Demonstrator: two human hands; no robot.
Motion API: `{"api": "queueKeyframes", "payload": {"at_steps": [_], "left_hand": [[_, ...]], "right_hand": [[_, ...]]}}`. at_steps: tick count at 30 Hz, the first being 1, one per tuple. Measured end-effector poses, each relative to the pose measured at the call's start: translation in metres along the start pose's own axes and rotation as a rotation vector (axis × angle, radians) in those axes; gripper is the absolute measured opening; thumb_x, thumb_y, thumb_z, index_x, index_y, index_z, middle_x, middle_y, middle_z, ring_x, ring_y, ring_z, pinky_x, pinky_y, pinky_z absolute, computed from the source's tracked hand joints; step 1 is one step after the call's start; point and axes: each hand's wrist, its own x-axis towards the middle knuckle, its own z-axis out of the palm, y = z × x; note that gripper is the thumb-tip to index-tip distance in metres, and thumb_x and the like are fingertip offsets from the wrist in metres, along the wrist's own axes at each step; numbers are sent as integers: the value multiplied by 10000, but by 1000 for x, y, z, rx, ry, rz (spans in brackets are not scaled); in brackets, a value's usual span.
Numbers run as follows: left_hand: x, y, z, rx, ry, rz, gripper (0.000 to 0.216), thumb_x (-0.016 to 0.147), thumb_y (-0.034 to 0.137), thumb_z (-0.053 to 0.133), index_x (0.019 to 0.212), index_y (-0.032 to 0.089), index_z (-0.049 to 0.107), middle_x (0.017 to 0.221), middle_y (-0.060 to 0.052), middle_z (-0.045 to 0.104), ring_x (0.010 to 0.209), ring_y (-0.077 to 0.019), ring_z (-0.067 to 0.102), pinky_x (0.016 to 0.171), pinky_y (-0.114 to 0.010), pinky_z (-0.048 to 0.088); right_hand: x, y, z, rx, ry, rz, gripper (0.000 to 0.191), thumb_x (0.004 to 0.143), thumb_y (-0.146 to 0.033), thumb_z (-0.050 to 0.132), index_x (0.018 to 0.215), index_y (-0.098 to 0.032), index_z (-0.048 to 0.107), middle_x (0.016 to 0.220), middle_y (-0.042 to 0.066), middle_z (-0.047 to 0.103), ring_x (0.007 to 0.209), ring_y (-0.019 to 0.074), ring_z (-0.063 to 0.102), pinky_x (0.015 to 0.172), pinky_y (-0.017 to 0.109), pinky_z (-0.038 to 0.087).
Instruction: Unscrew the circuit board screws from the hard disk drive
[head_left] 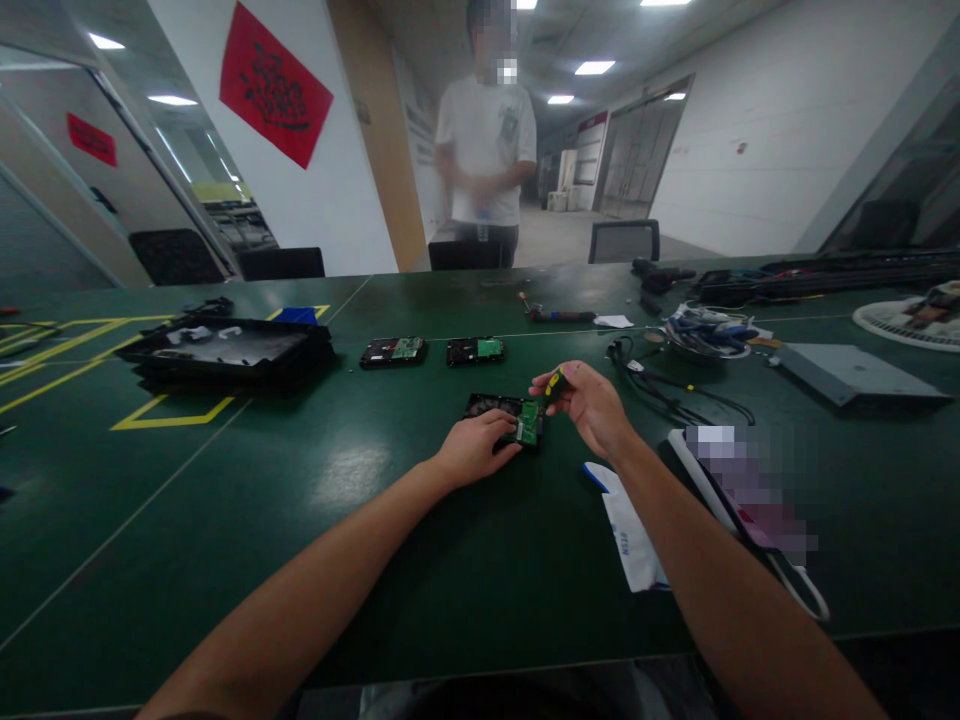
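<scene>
A hard drive [531, 424] with a green circuit board lies on the table in front of me. Across its left part rests my left hand [478, 446], fingers over the top and thumb along the near edge, gripping it against the table. My right hand [589, 400] is closed around a screwdriver [555, 384] with a yellow and black handle, held above the drive's right end. The screwdriver's tip is too small to make out. Two more drives lie farther back, one hard drive [393, 351] to the left and another hard drive [475, 350] beside it.
Black trays [232, 345] are stacked at the left. On the right are cables [660, 385], a bowl of wires [709, 330], a grey metal box [862, 375], a phone [742, 490] and a white packet [628, 535]. A person [487, 150] stands across the table [300, 520].
</scene>
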Motion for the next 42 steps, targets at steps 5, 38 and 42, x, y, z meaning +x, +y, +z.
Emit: {"api": "queueKeyframes", "payload": {"at_steps": [5, 38, 42], "left_hand": [[0, 1, 0, 7, -3, 0, 250, 952, 373, 661, 1129, 206, 716, 1273, -82, 687, 1106, -239, 698, 973, -389, 596], [-1, 0, 2, 8, 6, -8, 240, 949, 369, 665, 1119, 206, 707, 1274, -84, 683, 1099, -242, 700, 975, -390, 595], [-1, 0, 1, 6, 2, -9, 246, 951, 371, 659, 1128, 207, 708, 1278, -82, 682, 1102, -243, 700, 973, -391, 598]], "right_hand": [[0, 0, 0, -14, -8, -22, 250, 913, -465, 655, 1047, -254, 638, 894, 24, 723, 851, 203, 721, 564, 261, 505], [-5, 18, -3, -985, 180, -697, 408, 968, -313, 569, 1374, -295, 534, 1299, 118, 627, 1154, 300, 628, 1052, 525, 504], [-3, 21, -5, -995, 146, -678, 510, 950, -295, 586, 1452, -324, 500, 1303, 107, 614, 1080, 284, 638, 983, 508, 547]]}}
